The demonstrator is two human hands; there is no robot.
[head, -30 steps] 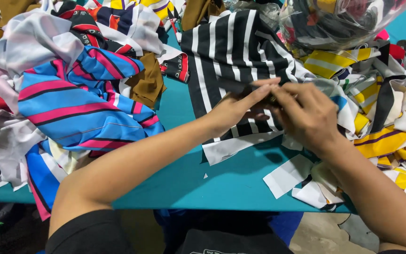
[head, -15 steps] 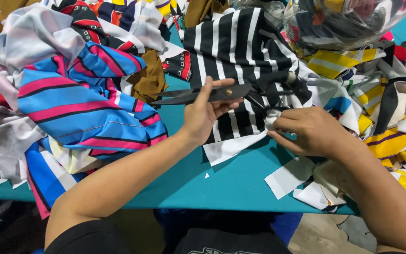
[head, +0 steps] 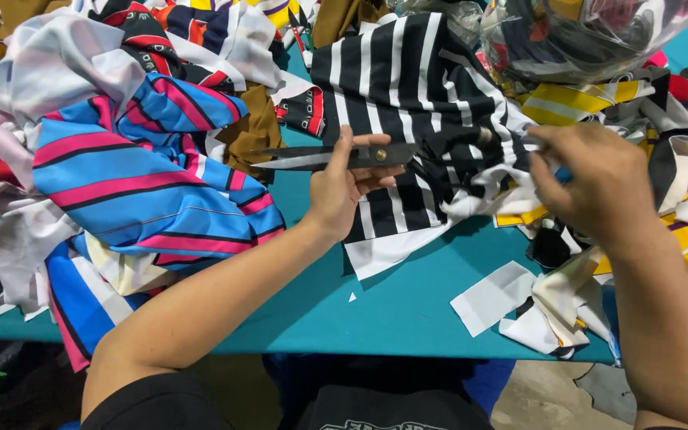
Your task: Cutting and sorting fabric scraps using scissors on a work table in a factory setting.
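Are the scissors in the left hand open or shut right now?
Slightly open. The scissors in the left hand show two blades splitting into a narrow V toward the tips, pointing left over the teal table.

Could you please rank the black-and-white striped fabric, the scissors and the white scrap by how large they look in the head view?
1. black-and-white striped fabric
2. scissors
3. white scrap, though it lies nearer the camera.

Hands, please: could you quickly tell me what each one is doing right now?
Left hand: closed on the scissors.
Right hand: fingers curled on the striped cloth; grip hidden.
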